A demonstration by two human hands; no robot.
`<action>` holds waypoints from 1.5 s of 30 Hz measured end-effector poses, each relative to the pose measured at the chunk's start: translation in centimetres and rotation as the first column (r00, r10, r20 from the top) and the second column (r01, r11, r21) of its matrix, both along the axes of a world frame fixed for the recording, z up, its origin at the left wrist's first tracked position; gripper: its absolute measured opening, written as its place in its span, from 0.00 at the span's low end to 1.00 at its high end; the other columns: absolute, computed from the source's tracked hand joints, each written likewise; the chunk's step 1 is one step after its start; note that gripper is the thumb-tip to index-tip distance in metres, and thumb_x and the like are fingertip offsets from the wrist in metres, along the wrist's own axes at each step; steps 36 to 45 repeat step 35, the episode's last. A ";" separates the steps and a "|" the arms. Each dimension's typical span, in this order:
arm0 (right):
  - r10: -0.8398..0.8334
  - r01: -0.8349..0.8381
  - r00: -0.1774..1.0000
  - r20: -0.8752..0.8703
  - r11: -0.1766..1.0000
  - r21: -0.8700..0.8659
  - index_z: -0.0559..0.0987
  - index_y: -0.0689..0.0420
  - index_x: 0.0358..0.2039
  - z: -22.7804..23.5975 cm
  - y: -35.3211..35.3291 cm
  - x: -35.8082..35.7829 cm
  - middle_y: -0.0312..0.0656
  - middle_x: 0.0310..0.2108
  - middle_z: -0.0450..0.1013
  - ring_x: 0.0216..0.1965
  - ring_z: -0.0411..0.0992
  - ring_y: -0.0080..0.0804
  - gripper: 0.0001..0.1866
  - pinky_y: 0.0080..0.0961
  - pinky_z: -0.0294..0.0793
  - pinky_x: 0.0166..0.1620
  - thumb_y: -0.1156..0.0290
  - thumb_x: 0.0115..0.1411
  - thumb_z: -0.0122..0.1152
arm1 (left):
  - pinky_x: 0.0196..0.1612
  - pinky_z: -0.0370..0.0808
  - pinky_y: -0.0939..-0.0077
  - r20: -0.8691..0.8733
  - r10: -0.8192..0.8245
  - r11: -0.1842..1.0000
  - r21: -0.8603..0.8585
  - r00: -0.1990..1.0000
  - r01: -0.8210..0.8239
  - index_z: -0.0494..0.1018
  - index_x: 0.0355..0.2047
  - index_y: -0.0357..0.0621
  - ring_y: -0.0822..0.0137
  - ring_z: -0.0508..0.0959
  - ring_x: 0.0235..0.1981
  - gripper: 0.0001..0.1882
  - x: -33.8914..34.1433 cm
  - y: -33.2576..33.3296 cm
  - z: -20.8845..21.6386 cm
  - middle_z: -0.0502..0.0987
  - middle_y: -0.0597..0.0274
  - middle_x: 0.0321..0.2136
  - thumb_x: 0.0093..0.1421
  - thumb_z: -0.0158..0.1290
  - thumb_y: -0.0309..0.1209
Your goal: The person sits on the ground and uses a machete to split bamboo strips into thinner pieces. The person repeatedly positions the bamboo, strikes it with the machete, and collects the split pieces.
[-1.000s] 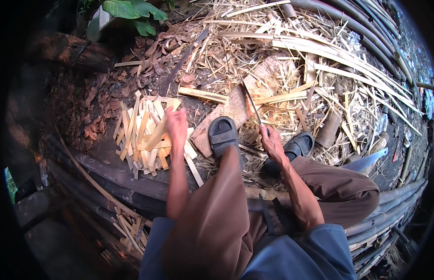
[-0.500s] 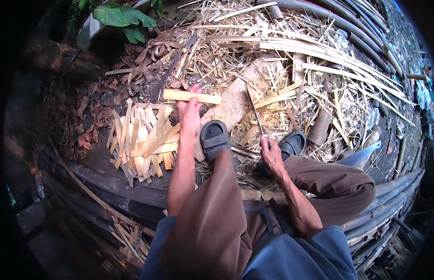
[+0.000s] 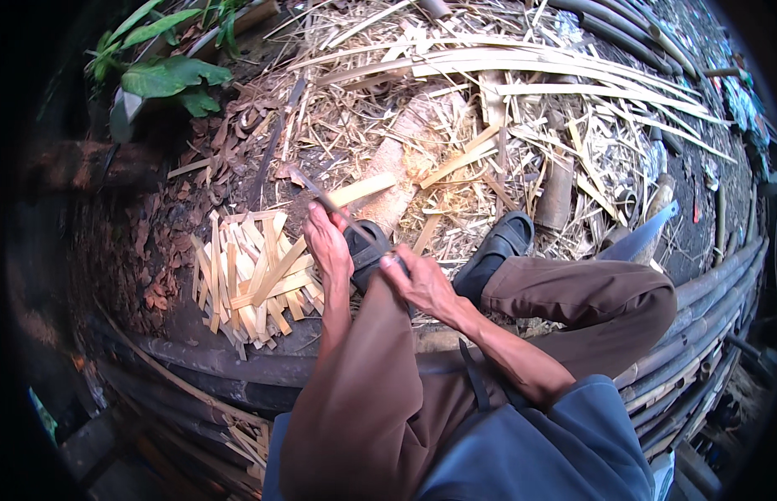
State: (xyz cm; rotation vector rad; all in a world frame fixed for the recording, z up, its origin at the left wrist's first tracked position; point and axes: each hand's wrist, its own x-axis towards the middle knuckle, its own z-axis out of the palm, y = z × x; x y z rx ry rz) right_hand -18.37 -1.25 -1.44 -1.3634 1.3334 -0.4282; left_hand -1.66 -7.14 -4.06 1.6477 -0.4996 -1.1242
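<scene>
My left hand [image 3: 327, 245] is closed around one end of a short, pale bamboo strip [image 3: 365, 189], whose other end points away to the right. In my right hand [image 3: 423, 285] is the handle of a long, thin knife [image 3: 355, 224]. Its blade slants up and to the left, crossing over the strip close to my left fingers; whether the edge touches the strip I cannot tell. Just left of my left hand lies a heap of similar short bamboo strips [image 3: 259, 280]. A light wooden log [image 3: 387, 167] rests on the ground beyond my sandalled foot.
Long split bamboo lengths [image 3: 564, 67] stretch over shavings at the far right. A saw with a blue handle tip [image 3: 643, 236] lies beyond my bent right knee. Bamboo poles [image 3: 213, 359] run along the near side. Leafy green plants [image 3: 167, 77] grow at the far left.
My right hand has swung left and raised the knife across to the bamboo strip. My left hand has drawn nearer and tilted the strip. The whole view has shifted slightly.
</scene>
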 end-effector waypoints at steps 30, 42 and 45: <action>-0.189 0.206 0.957 -0.221 0.977 0.060 0.72 0.63 0.30 -9.5 -1.2 -3.0 0.61 0.19 0.69 0.26 0.73 0.60 0.25 0.51 0.68 0.33 0.50 0.68 0.47 | 0.39 0.84 0.64 0.465 0.037 0.975 -0.209 0.885 0.069 0.70 0.40 0.15 0.46 0.83 0.35 0.33 -0.1 -1.2 -2.1 0.78 0.34 0.31 0.74 0.32 0.44; -0.186 0.195 0.968 -0.171 0.980 0.038 0.75 0.60 0.37 -12.5 0.0 -4.7 0.65 0.29 0.75 0.36 0.75 0.61 0.24 0.53 0.71 0.40 0.48 0.67 0.49 | 0.61 0.68 0.53 0.088 0.005 0.959 -0.283 0.996 0.021 0.55 0.65 0.33 0.45 0.70 0.59 0.37 0.5 -2.4 -1.9 0.69 0.42 0.57 0.71 0.32 0.55; -0.186 0.195 0.968 -0.171 0.980 0.038 0.75 0.60 0.37 -12.5 0.0 -4.7 0.65 0.29 0.75 0.36 0.75 0.61 0.24 0.53 0.71 0.40 0.48 0.67 0.49 | 0.61 0.68 0.53 0.088 0.005 0.959 -0.283 0.996 0.021 0.55 0.65 0.33 0.45 0.70 0.59 0.37 0.5 -2.4 -1.9 0.69 0.42 0.57 0.71 0.32 0.55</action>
